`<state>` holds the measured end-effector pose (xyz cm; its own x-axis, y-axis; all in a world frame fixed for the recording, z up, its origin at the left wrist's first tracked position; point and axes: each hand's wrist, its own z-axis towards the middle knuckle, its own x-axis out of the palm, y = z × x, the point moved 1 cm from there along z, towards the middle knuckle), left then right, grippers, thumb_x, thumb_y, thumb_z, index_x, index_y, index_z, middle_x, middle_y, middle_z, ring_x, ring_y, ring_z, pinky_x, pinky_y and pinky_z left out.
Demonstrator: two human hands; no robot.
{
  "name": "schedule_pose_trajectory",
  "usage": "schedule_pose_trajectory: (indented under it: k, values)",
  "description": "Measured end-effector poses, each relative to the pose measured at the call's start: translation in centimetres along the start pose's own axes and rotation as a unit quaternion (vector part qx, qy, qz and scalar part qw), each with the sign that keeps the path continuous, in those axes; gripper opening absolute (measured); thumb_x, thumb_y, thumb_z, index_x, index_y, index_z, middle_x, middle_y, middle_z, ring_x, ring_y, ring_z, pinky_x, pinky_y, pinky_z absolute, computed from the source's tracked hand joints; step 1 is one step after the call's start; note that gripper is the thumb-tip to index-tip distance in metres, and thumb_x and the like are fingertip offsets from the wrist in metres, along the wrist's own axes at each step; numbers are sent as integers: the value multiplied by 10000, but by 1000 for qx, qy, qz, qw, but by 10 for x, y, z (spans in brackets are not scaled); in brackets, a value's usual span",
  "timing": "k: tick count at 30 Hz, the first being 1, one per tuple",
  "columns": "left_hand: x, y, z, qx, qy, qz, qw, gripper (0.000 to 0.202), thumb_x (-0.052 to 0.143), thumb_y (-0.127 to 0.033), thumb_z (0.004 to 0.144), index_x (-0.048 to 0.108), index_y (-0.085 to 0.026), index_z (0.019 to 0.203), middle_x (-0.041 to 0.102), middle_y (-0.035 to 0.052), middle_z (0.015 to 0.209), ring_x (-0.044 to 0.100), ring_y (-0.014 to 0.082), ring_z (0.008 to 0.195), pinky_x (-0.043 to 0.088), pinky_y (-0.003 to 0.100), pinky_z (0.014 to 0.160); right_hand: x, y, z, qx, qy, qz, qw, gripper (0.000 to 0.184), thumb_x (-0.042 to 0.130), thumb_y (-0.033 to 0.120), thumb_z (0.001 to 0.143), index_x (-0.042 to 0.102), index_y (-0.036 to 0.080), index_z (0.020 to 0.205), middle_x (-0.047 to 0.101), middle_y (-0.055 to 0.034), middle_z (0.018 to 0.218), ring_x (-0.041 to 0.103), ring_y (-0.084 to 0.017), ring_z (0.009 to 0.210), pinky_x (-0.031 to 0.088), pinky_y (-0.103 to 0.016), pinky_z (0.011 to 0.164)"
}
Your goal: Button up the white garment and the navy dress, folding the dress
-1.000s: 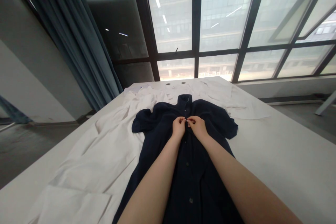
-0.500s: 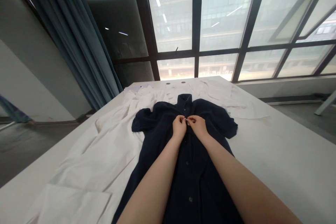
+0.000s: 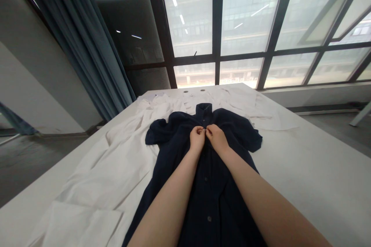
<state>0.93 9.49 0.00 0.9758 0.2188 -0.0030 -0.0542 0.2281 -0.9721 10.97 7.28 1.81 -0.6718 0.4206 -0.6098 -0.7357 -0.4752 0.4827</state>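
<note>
A dark navy button-front shirt (image 3: 174, 135) lies flat on a white table (image 3: 304, 170), collar away from me. Both my hands meet at its upper chest, just below the collar. My left hand (image 3: 197, 137) is closed in a pinch on the left edge of the shirt's front placket. My right hand (image 3: 216, 138) pinches the opposite edge, fingertips touching the left hand's. Several dark buttons run down the front toward me between my forearms.
White garments (image 3: 116, 162) lie crumpled across the left and far side of the table. Dark-framed windows (image 3: 214, 27) fill the wall beyond, with a blue-grey curtain (image 3: 87, 42) at the left. Grey floor lies on either side.
My hands have drawn slightly closer together at the placket; the fingertips now touch. The shirt has not shifted.
</note>
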Motion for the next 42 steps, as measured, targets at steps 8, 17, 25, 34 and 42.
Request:
schedule_pose_trajectory:
  k: [8,17,25,34,42]
  values:
    - [-2,-2,2,-88,3,-147,985,178,659,-179,541,540,-122,661,504,-42,488,441,51,447,331,179,478,1,-4,-1,-2,-6,44,999,165,413,141,766,575,166,747,588,-49,760,530,-144,712,406,-248,669]
    - [1,1,2,-137,-21,-187,973,197,639,-163,541,511,-133,688,497,-50,474,450,53,429,336,186,467,3,-5,-2,29,-16,38,999,157,441,158,759,596,169,780,612,-43,760,552,-139,699,417,-240,676]
    - [3,-2,-1,-107,-15,-170,979,223,633,-150,542,499,-134,720,512,-47,508,479,59,477,363,189,514,3,7,-3,15,18,-56,998,194,357,162,808,534,159,728,546,-53,726,506,-148,683,376,-242,623]
    - [3,0,-1,-50,-4,-134,990,173,608,-163,571,479,-152,687,463,-74,481,444,46,456,347,176,513,8,-5,1,98,-4,85,992,123,408,184,754,495,172,668,533,-9,617,503,-121,563,388,-228,563]
    - [3,1,1,-136,40,-137,980,207,652,-249,575,509,-124,658,435,-64,449,362,32,399,278,179,439,3,-5,2,-3,27,-30,999,138,373,169,781,501,159,731,527,-47,721,504,-149,684,388,-251,629]
